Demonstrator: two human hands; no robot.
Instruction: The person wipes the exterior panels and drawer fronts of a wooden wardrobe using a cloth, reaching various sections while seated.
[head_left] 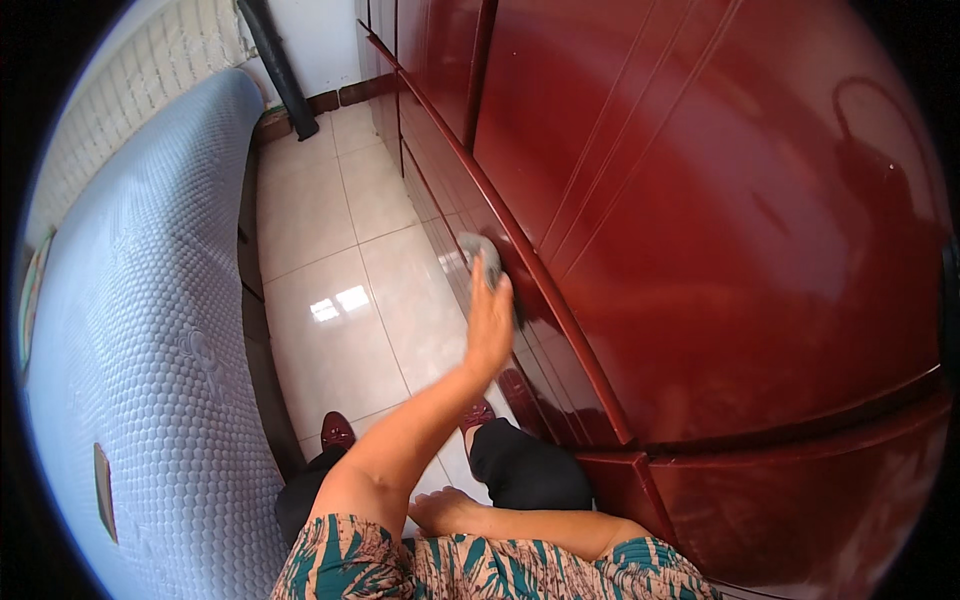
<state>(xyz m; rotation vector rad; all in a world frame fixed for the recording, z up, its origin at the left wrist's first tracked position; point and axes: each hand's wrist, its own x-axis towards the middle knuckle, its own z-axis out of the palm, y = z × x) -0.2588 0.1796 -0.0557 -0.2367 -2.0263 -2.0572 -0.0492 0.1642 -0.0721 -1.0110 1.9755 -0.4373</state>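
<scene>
My left arm reaches forward and across to the right. Its hand (pixel 489 325) is closed on a grey cloth (pixel 480 247), which lies against the lower drawer front of a glossy dark red cabinet (pixel 680 260). Part of the cloth is hidden by the fingers. Close to my body, my right hand (pixel 447 511) rests low between my knees, its forearm bent across my front. It looks empty, with the fingers loosely apart and partly foreshortened.
A blue quilted mattress (pixel 170 330) on a dark base borders the left side. Between it and the cabinet runs a narrow strip of pale tiled floor (pixel 320 240). A black pipe (pixel 280 75) leans by the far wall. The cabinet's raised ledge (pixel 500 225) juts out above the drawers.
</scene>
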